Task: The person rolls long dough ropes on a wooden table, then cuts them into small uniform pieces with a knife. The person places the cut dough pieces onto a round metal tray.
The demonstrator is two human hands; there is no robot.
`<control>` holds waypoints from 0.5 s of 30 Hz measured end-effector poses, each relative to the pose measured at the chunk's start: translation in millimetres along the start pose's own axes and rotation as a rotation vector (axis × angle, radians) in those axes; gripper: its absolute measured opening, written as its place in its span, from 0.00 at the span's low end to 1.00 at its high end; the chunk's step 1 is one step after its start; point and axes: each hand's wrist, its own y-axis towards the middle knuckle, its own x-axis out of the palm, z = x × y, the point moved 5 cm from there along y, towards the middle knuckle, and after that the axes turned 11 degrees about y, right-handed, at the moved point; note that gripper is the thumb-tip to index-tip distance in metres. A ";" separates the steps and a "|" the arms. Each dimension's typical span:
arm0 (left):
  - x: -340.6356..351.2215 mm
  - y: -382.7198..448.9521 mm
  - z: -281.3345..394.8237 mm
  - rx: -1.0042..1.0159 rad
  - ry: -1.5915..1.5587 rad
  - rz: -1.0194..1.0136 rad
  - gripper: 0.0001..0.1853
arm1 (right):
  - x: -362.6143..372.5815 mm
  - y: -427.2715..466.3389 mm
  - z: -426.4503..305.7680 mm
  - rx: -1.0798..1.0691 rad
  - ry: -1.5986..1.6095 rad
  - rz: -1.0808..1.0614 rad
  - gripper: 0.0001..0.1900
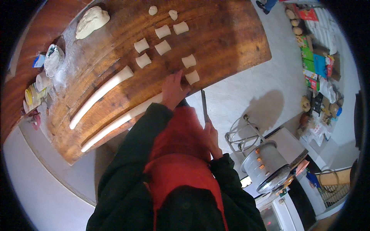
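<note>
My left hand [174, 89] rests at the right end of the nearer dough rope [122, 119], beside a cut dough piece [192, 77]; its fingertips are partly hidden, and whether it grips the rope is unclear. My right hand [213, 138], off the table's near edge, is closed around a knife [204, 104], whose long dark blade points towards the table. A second dough rope [99, 96] lies farther in on the wooden table [231, 37]. Several short dough pieces [162, 47] are spread beyond the ropes, with two small lumps [153, 10] at the far side.
A large dough mass [93, 21] sits far left near a floury bag [53, 60] and jars [34, 93]. A round metal container [264, 166] and a wheeled metal stand [242, 138] are at right. Packaged goods [310, 63] line the wall; another person's foot [262, 7] shows top right.
</note>
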 end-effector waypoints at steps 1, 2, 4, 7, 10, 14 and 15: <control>-5.5 -11.0 -5.4 -0.042 0.022 -0.036 0.40 | -1.0 -0.5 -6.1 -0.043 0.014 -0.026 0.30; -11.9 -21.6 -11.3 -0.066 0.036 -0.024 0.41 | -2.0 -0.8 -13.7 -0.126 0.017 -0.048 0.30; -16.6 -44.1 -23.8 -0.093 0.126 -0.053 0.38 | -3.8 2.2 -11.6 -0.037 0.099 -0.090 0.30; -17.7 -68.9 -51.4 -0.078 0.226 -0.066 0.33 | -7.9 14.4 3.9 -0.071 0.138 -0.040 0.30; -18.9 -86.5 -80.2 -0.065 0.342 -0.090 0.31 | -18.2 47.2 47.4 -0.044 -0.010 -0.083 0.30; -32.7 -112.8 -107.1 -0.149 0.364 -0.082 0.30 | -33.8 91.4 95.0 -0.201 0.006 0.004 0.28; -37.6 -117.5 -110.5 -0.156 0.351 -0.037 0.28 | -36.6 99.1 101.0 -0.256 0.016 0.035 0.29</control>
